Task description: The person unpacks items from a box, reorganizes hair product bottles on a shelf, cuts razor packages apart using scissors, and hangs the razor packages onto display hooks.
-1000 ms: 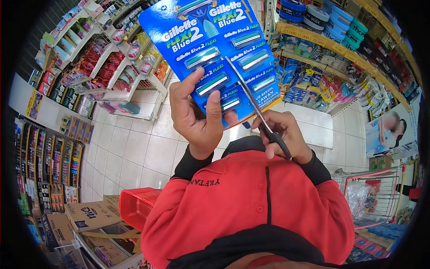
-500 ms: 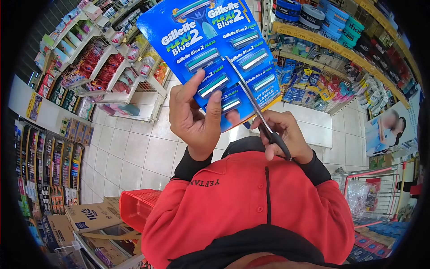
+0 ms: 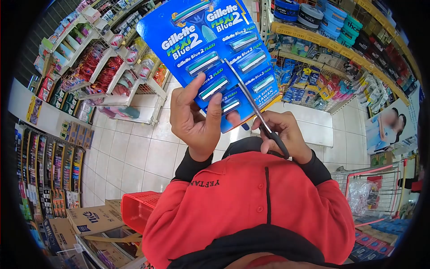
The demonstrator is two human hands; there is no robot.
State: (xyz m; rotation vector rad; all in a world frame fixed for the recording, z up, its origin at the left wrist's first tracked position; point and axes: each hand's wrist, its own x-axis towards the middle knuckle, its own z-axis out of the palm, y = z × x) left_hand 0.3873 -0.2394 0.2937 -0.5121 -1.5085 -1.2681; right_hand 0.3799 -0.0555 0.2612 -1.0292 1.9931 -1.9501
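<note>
While the left hand [image 3: 195, 120] clasps the razor card [image 3: 223, 46] in half-curled fingers before the red shirt [image 3: 233, 195], the right hand [image 3: 285, 130], fingers closed round the scissors [image 3: 255, 106], could slice a blister [image 3: 252, 61] should the card twist.

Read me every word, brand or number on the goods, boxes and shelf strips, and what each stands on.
"Gillette FLEXI Blue2": blue razor card
"BERSIH", "LAWAN": the card's lower corner
"GATSBY": blue tub
"WAX": grey tub
"thc", last letter unclear: teal tubs
"22.000": yellow shelf strip
"ni", then unclear: cardboard box
Most other print: too small or blurred to read.
</note>
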